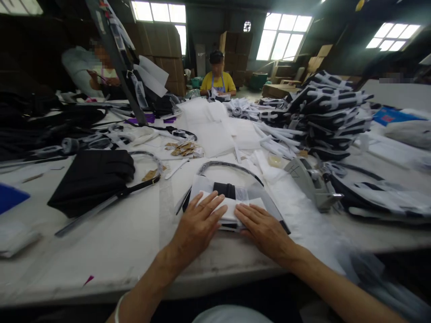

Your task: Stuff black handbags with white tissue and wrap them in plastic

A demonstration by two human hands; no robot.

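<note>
A black handbag (225,190) lies on the table in front of me, its curved handle (232,165) wrapped in clear film and pointing away. White wrapping sheet (229,210) covers the bag's middle, with translucent sheet (269,207) spread at its sides. My left hand (204,217) rests flat on the left part of the white sheet, fingers stretched out. On the right part lies my right hand (262,224), also flat with fingers extended. Neither hand grips anything. Beneath the sheet, most of the bag's front is hidden.
Another black bag (94,179) with a strap stands at left. A grey tape dispenser (311,184) is at right, before a tall stack of wrapped black bags (333,112). White foam sheets (212,128) lie beyond. A person in yellow (218,80) sits across the table; another is far left.
</note>
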